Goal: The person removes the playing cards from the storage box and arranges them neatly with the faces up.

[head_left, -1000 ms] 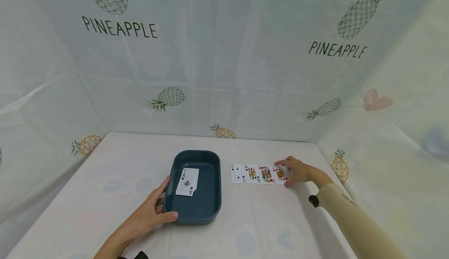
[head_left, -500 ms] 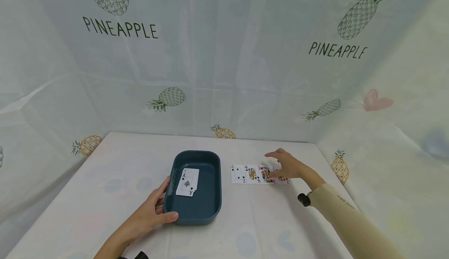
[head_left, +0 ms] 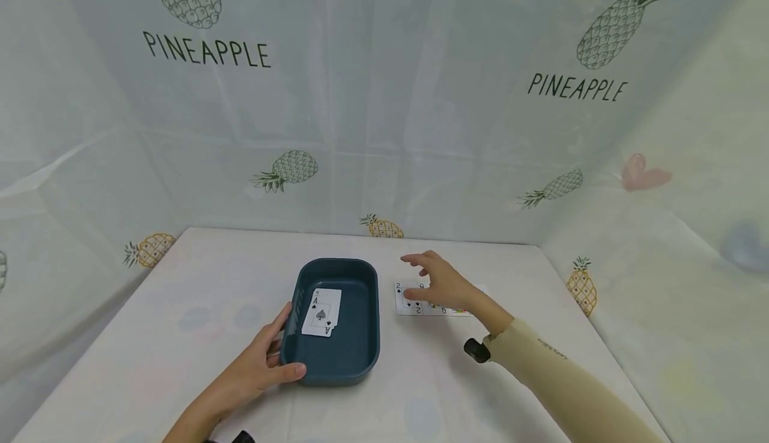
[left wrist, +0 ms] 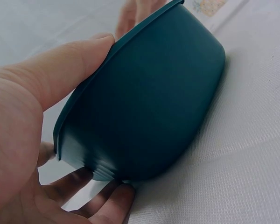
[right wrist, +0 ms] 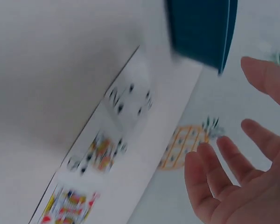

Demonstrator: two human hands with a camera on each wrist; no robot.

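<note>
Blue tray [head_left: 360,356] holds an ace card [head_left: 322,311] (face up).

The left hand [head_left: 261,368] is sitting at about seven o'clock in the head view, its forearm coming up from the bottom edge and angling toward one o'clock. Its thumb is reaching out toward three o'clock while the fingers are curling underneath, so the hand is gripping. In the left wrist view the thumb is lying flat along the top and the fingertips [left wrist: 113,201] are bending in from below.

The right hand [head_left: 441,281] is hovering just right of centre, palm down, fingers spread and relaxed, pointing toward ten o'clock. Its sleeved forearm is running off toward five o'clock. In the right wrist view its fingers [right wrist: 233,163] are showing loosely apart, holding nothing.
</note>
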